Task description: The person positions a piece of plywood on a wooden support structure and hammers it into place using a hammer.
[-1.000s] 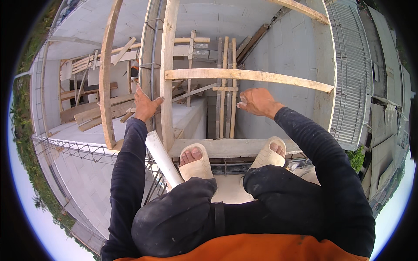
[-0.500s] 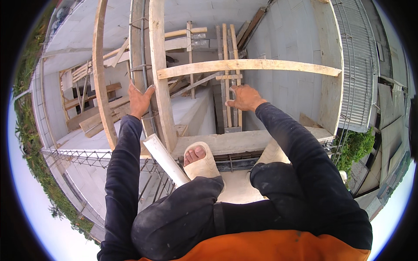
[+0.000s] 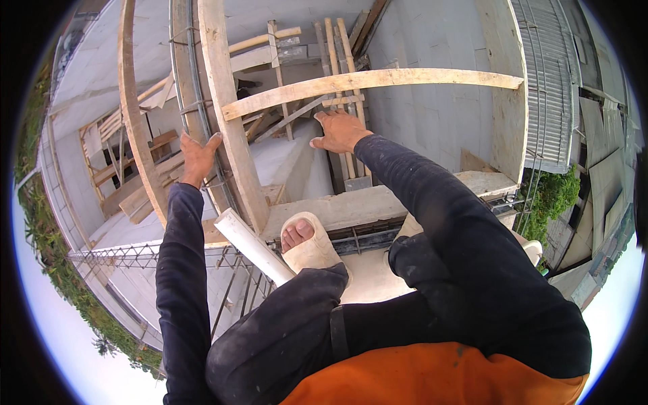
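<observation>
My left hand [image 3: 198, 158] is open, thumb and fingers apart, over a board with steel rebar [image 3: 191, 81] tied along it; whether it touches them I cannot tell. To its right stands a long upright plank [image 3: 227, 101] of the wooden formwork. My right hand [image 3: 339, 131] is open and holds nothing. It reaches above the gap inside the frame, below a wooden crosspiece [image 3: 378, 80] that joins the frame's sides. Deeper down, wooden poles [image 3: 349, 67] pass behind that hand. A white pipe [image 3: 253, 248] leans by my sandalled foot [image 3: 307, 246].
My feet are on a narrow ledge behind the front board [image 3: 378, 204]. A rebar lattice [image 3: 121, 247] runs to the left. Below lie loose planks [image 3: 138, 196] and grey block walls [image 3: 432, 115]. A corrugated roof [image 3: 550, 88] and a green bush [image 3: 553, 199] are at the right.
My right hand has moved left and a little up relative to the frame, toward the long upright plank. The view has shifted, so the formwork appears farther left and higher. The left hand stays by the rebar.
</observation>
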### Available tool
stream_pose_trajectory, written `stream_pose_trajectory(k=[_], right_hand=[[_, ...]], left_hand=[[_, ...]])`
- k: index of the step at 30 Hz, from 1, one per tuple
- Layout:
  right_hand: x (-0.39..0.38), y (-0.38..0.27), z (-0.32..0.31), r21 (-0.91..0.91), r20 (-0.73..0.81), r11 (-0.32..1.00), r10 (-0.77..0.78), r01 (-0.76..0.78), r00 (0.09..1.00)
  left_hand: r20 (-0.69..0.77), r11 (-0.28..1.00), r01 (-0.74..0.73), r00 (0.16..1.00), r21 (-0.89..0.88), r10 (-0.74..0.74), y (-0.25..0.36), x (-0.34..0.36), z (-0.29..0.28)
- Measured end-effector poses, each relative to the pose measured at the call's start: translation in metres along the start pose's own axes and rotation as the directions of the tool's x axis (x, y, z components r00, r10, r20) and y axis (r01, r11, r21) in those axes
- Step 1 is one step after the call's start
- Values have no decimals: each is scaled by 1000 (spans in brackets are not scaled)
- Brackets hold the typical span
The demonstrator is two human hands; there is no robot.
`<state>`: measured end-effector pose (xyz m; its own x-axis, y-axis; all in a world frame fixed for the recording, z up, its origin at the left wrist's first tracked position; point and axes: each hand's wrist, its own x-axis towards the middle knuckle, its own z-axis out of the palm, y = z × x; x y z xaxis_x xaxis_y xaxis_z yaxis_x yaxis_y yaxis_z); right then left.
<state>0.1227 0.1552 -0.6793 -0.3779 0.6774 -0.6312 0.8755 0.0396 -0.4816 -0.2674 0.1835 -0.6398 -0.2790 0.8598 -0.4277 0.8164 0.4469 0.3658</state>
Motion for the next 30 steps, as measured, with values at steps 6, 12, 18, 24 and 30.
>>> stream_pose_trajectory(k=[6,12,18,24,30], right_hand=[[11,-6,7,34,62,999,27,-29,998],[16,-7,13,26,89,999,42,-44,995],[25,-10,12,-33,113,999,22,-18,993],[34,-14,24,-72,-28,996,57,-59,998],[30,-12,12,-69,49,994,93,-90,994]], left_hand=[[-13,997,-44,999,59,45,-8,1,-2],[6,995,-77,997,63,77,-9,3,-1],[4,993,-58,998,107,58,-2,2,2],[-12,989,-56,998,139,58,1,-3,1],[-28,988,-85,996,127,89,0,-6,-1]])
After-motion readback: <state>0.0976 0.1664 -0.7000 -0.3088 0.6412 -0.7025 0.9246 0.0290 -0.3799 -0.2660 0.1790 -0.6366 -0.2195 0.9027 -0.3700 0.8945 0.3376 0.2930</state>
